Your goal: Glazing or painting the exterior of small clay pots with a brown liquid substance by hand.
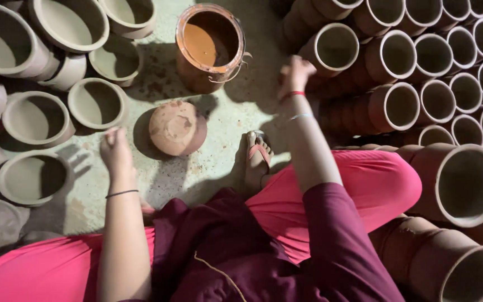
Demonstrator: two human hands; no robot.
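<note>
A person sits on a pale green floor (219, 140), seen from above, in pink trousers and a dark maroon top. One foot in a sandal (258, 159) rests on the floor in front of them.

The left hand (115, 154) hangs low over the floor, fingers loosely curled and holding nothing. It is near a grey pot (32, 176) on its left and an upturned brown pot (177, 127) on its right, touching neither. A thin dark band circles that wrist.

The right hand (294, 72) reaches away from the body to a stack of brown pots lying on their sides. Its fingers are bent against the rim of one of these, the near pot (334, 50); whether they actually grip it I cannot tell. A red band and a thin pale band sit on that wrist.

The upturned pot stands alone, base up, in the middle of the floor, between the two hands. Just beyond it stands a bucket (211, 47) with a wire handle, its inside stained orange.

To the left, many grey pots (90, 103) stand upright, mouths open, packed close together. To the right, brown pots (437, 100) are piled in rows with their open mouths facing the person. Larger brown pots (459, 184) lie beside the right knee.
</note>
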